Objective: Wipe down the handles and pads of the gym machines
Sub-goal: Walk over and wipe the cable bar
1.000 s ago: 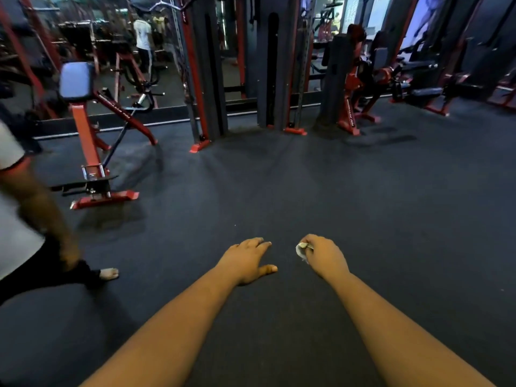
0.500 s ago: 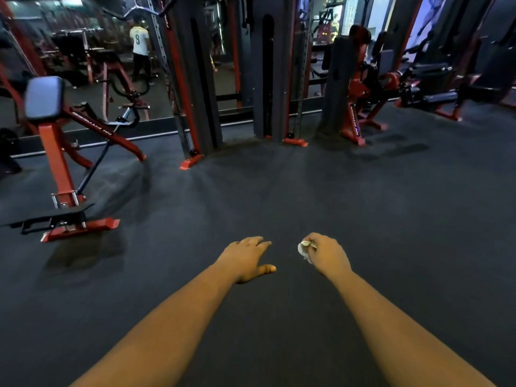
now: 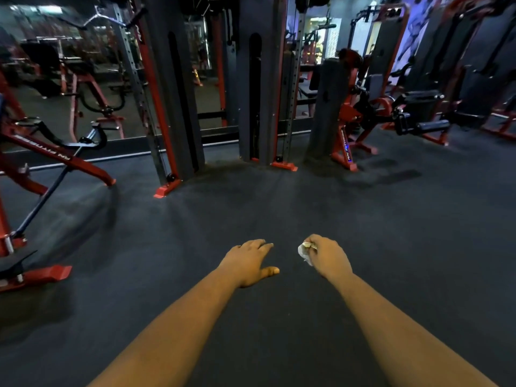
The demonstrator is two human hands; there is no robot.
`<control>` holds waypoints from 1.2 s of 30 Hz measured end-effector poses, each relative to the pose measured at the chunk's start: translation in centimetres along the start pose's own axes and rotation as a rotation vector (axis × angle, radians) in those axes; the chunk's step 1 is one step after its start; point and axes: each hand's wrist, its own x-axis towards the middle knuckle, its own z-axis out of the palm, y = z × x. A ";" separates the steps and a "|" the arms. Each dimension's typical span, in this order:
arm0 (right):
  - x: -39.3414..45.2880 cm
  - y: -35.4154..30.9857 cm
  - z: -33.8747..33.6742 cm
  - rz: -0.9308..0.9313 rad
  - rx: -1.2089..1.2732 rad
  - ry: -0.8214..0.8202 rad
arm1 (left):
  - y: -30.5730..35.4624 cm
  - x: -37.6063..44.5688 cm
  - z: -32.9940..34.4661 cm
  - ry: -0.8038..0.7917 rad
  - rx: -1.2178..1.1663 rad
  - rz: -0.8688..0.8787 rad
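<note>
Both forearms were bare to the frame's lower edge, with no sleeve showing; the left hand (image 3: 245, 263) and right hand (image 3: 329, 256) were ungloved.

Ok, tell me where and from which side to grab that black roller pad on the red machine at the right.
Grip the black roller pad around its middle, coming from above and the front. It lies roughly level as a cylinder, its near side facing open floor, while its left end joins the red machine. Use the empty left hand; the right hand holds the white wipe.
</note>
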 end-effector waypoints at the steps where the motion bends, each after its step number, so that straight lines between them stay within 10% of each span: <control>1: 2.1 -0.3 -0.2 0.009 -0.003 -0.007 | -1.0 1.9 -0.8 -0.005 -0.006 0.007; 36: 87.6 2.1 -15.4 -0.103 0.256 0.243 | -22.2 82.6 -34.5 0.225 0.147 0.110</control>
